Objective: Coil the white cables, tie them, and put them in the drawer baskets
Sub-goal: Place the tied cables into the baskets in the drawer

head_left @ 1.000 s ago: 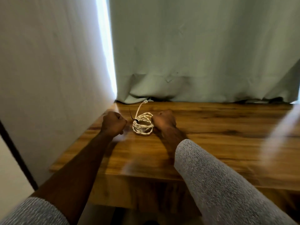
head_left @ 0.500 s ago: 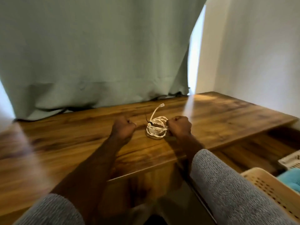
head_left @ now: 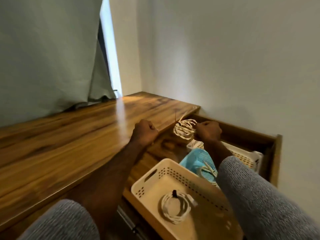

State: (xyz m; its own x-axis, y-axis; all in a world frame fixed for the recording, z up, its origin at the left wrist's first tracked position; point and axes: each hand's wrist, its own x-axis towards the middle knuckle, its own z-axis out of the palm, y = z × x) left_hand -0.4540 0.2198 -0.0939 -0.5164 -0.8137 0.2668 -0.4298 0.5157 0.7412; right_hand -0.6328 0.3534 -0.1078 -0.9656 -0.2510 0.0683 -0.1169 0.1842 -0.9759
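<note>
The right hand [head_left: 208, 131] grips the tied white cable coil [head_left: 184, 130], now lifted off the counter [head_left: 69, 144] and held over the open drawer [head_left: 245, 137]; at its 9 o'clock the left hand [head_left: 145, 134] stays fisted, apparently empty. The cream basket [head_left: 155, 172] at 6 o'clock, newly in view, holds another coil [head_left: 174, 207].

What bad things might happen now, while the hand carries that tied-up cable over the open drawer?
1. The right hand seems to grip the coiled cable only at its edge, so it might slip and drop onto the drawer floor instead of into a basket.
2. The loose cable end sticking up toward the desk top could catch on that edge.
3. The cream basket already holds a tied coil; landing there might tangle the two.
</note>
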